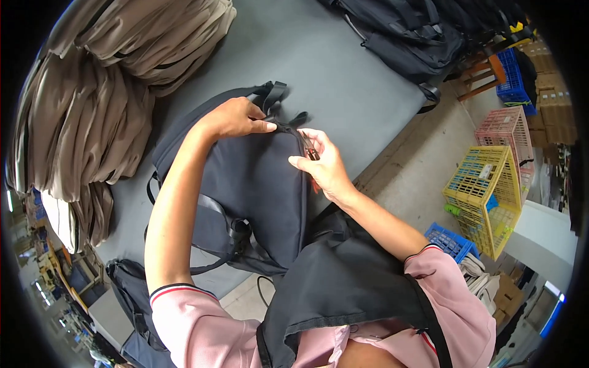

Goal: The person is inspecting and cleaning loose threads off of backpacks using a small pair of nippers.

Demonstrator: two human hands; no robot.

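Note:
A black backpack [254, 178] lies on the grey table in front of me, its straps loose along the near left side. My left hand [236, 118] rests at its top edge, thumb and fingers closed on the dark fabric by a webbing strap [276, 94]. Close to the right of it, my right hand [325, 162] is closed around small thread snips [311, 151], dark metal with a bit of red showing below the palm. The snips' tips are beside the bag's upper right corner; whether they touch it is hard to tell.
Stacked beige fabric bags [92, 116] fill the table's left side. More black backpacks [405, 37] lie at the far right. Beyond the grey table's [368, 116] right edge stand a yellow crate [481, 196], a pink crate [506, 132] and blue crates. A black apron [350, 282] covers my lap.

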